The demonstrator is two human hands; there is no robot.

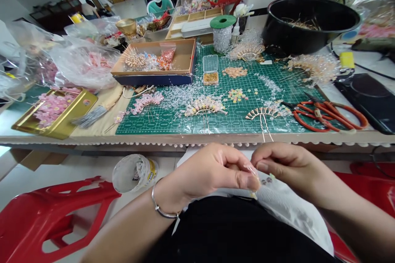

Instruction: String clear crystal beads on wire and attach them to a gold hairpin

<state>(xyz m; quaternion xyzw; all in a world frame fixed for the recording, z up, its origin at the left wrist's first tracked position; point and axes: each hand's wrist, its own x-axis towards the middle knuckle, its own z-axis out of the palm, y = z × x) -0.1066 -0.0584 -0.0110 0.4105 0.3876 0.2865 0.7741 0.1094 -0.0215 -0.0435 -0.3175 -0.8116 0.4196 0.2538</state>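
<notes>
My left hand (228, 170) is pinched, thumb against forefinger, on a small clear and pale-yellow beaded piece (253, 193) above my lap. Facing it, my right hand (277, 162) has thumb and forefinger pressed together; whatever they hold is too fine to make out. Just beyond my hands, a gold hair comb (262, 113) with clear beads lies on the green cutting mat (173, 122), its two prongs pointing at me. To its left rest a comb with pale flowers (205, 107) and a pink-flowered one (146, 102).
Orange-handled pliers and scissors (330, 115) lie right, near a black device (367, 98). A cardboard box (154, 78) of beads and a black bowl (311, 41) stand behind. At left are a gold tin (64, 121), red stool (61, 205) and white bucket (132, 172).
</notes>
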